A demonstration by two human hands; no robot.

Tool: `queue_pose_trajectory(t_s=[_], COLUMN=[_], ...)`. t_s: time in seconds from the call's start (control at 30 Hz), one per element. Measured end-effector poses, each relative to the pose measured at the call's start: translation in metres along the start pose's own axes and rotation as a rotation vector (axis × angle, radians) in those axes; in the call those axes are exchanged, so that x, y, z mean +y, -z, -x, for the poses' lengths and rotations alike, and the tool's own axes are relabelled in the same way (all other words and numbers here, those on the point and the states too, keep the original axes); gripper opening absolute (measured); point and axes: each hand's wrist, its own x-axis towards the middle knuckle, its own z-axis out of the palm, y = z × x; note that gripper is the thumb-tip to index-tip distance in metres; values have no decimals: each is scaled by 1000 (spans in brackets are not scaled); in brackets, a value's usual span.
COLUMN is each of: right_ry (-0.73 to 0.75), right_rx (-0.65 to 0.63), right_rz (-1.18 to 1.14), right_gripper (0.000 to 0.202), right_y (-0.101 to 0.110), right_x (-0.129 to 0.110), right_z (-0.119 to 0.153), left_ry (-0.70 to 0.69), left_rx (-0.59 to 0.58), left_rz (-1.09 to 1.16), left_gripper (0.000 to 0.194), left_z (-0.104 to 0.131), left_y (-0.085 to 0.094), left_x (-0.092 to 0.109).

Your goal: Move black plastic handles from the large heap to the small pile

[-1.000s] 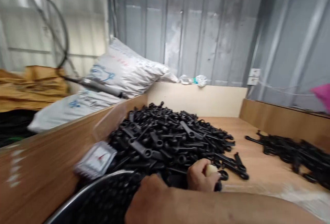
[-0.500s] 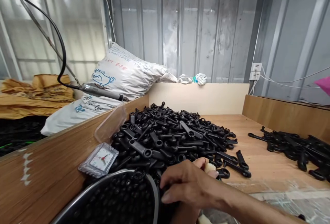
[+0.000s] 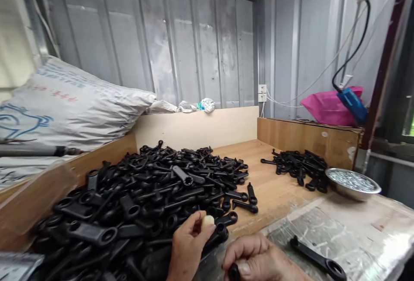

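Note:
My left hand is closed, with a pale cream cover at a fingertip. A black ring-ended crank arm extends from under its fingers, partly hidden by them. Just to the right, my right hand pinches a small round black part between thumb and fingers. Behind and left of both hands spreads a large heap of black ring-ended crank arms. One single crank arm lies on the scratched clear sheet to the right of my right hand.
A smaller pile of black arms lies at the right, beside a metal bowl of small shiny pieces. Wooden boards wall the bench. A grey power screwdriver hangs left, a blue one right. A white sack leans at left.
The view has swung right, bringing the bowl and blue screwdriver into sight. My right hand has moved from beside the round bin of small black parts to the right, now holding a small black part.

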Motion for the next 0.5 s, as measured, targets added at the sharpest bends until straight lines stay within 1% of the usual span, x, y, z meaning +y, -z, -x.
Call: queue_pose_trajectory(t_s=[0.1, 0.17, 0.23, 0.3, 0.37, 0.43, 0.5], right_ry=[39, 76, 122, 143, 113, 59, 18], right_rx=[35, 108, 238, 387, 505, 589, 649], right_rz=[-56, -29, 91, 273, 428, 542, 611], right_gripper=[20, 23, 25, 24, 22, 20, 19], right_y=[14, 28, 44, 60, 73, 83, 90], right_x=[4, 0, -13, -31, -51, -65, -71], right_z=[9, 18, 30, 47, 65, 80, 90], left_ry=[39, 81, 124, 163, 184, 158, 60], left_rx=[10, 37, 65, 80, 80, 64, 114], left_rz=[-2, 4, 11, 23, 11, -24, -92], left_gripper=[51, 54, 57, 58, 59, 57, 52], left_z=[-1, -2, -3, -4, -5, -5, -5], left_y=[-1, -1, -1, -1, 0, 0, -1], left_x=[4, 6, 6, 7, 5, -1, -13])
